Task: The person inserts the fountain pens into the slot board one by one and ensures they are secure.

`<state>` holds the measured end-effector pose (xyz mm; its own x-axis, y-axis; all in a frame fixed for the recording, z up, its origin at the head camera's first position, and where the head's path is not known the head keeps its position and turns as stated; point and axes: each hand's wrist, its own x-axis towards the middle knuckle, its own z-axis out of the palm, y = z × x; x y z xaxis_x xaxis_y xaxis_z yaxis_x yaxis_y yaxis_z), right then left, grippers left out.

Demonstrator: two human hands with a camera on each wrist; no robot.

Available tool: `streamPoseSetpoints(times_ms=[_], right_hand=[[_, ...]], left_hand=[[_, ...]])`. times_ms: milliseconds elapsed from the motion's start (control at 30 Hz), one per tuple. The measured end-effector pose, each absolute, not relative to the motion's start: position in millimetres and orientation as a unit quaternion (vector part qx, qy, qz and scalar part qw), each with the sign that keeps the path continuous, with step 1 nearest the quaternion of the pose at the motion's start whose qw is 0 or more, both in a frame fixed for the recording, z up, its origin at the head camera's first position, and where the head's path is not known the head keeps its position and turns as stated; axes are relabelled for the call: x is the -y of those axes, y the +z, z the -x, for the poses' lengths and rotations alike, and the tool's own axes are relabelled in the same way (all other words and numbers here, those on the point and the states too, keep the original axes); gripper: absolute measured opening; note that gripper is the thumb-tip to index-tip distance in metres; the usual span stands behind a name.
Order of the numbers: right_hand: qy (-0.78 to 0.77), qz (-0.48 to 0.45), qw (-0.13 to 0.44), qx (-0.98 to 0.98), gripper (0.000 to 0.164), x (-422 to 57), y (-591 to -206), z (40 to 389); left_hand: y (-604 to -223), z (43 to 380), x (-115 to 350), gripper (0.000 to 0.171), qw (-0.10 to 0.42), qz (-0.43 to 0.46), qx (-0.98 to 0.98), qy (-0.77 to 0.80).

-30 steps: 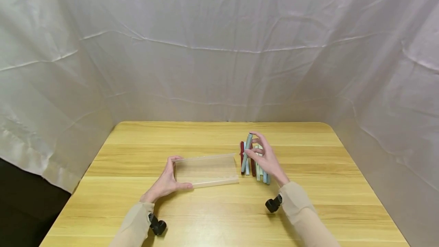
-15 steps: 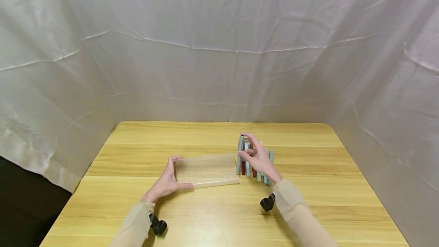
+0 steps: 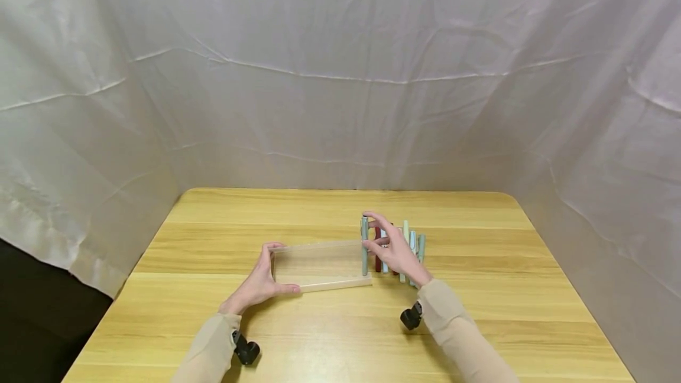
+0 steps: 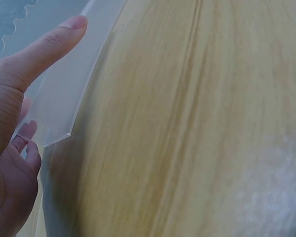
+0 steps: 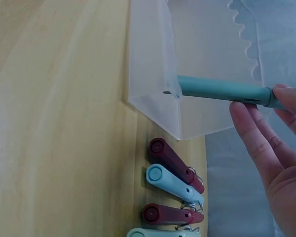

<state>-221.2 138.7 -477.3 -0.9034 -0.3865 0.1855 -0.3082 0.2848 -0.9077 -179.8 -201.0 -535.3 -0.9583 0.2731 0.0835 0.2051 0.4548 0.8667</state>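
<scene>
Now my right hand (image 3: pixel 396 251) pinches a teal cylindrical pen (image 3: pixel 365 260) at the right end of a translucent, scallop-edged plastic tray (image 3: pixel 335 284); my left hand (image 3: pixel 260 280) grips the opposite end. Placing, I reckon; next wants gentle, level lowering, though pen-to-tray contact is unclear.

We are seeing a plain teal pen (image 5: pixel 222 90) glowing against the milky, translucent box (image 3: pixel 319 262). Nearby we are picking out dark red pens (image 5: pixel 170 160), a light blue pen (image 5: pixel 170 181) and a pale green pen (image 5: pixel 160 233) — their clips (image 5: pixel 193 173) shining silver. We are also noticing a honey-yellow bench (image 3: pixel 319 341) showing darker wood-grain streaks, greyish-white curtains (image 3: pixel 340 111), beige sleeves (image 3: pixel 452 318) — and black wrist cameras (image 3: pixel 411 317).
</scene>
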Motion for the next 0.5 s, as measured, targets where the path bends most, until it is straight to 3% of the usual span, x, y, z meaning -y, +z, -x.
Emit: streamPoseSetpoints(times_ms=[500], right_hand=[[-0.507, 0.226, 0.03, -0.831, 0.061, -136.9, -484.4, 218.5]], left_hand=[[-538.6, 181.5, 201.0, 0.105, 0.03, -0.137, -0.855, 0.5]])
